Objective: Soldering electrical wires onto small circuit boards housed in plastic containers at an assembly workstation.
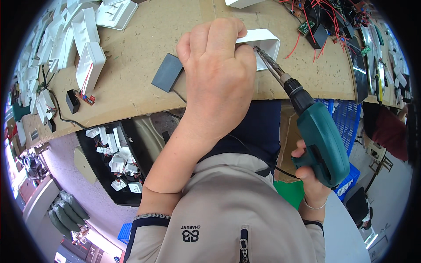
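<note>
At the upper centre of the frame, the left hand (219, 72) grips the white case (269, 45), while at right the right hand (314, 185) is wrapped round the green driver (322, 136), its bit (271, 63) reaching into the case's open side. This looks like a fastening step, though the contact is too small to make out; the next move likely calls for a braced case and steady bit.

The camera sits on the head and looks down. The shirt (230, 201) is very near at the bottom, and the worktop (140, 48) bends across the top.
</note>
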The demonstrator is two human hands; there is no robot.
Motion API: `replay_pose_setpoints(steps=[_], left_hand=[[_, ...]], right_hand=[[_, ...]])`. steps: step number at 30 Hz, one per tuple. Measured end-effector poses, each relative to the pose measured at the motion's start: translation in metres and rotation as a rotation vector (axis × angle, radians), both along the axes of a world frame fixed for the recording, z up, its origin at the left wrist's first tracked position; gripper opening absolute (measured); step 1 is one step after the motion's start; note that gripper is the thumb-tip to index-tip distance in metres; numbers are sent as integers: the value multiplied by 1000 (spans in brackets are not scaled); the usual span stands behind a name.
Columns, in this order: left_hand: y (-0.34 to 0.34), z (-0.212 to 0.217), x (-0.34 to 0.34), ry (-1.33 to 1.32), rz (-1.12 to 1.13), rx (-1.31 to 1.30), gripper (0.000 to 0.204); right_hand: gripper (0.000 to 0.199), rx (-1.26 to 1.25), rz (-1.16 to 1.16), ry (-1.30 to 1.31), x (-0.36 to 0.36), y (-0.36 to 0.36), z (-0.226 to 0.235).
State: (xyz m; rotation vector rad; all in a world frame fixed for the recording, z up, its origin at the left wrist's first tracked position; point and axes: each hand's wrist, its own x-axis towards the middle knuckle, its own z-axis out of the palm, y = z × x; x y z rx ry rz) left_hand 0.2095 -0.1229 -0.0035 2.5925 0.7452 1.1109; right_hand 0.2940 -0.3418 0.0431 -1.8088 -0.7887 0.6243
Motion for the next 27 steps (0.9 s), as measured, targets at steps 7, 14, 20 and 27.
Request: replay_pose_setpoints(steps=[7,14,20,27], left_hand=[[0,-1,0,-4,-2,-2,6],[0,-1,0,-7,6,4,6],[0,-1,1,-5,1,2,6],[0,-2,1,-10,12,20,6]], right_hand=[[84,34,-14,-18,-2,4,3],[79,39,-23,3,-3,6,4],[79,70,-57,40,-6,9,4],[85,35,9,67,-4,-3,0]])
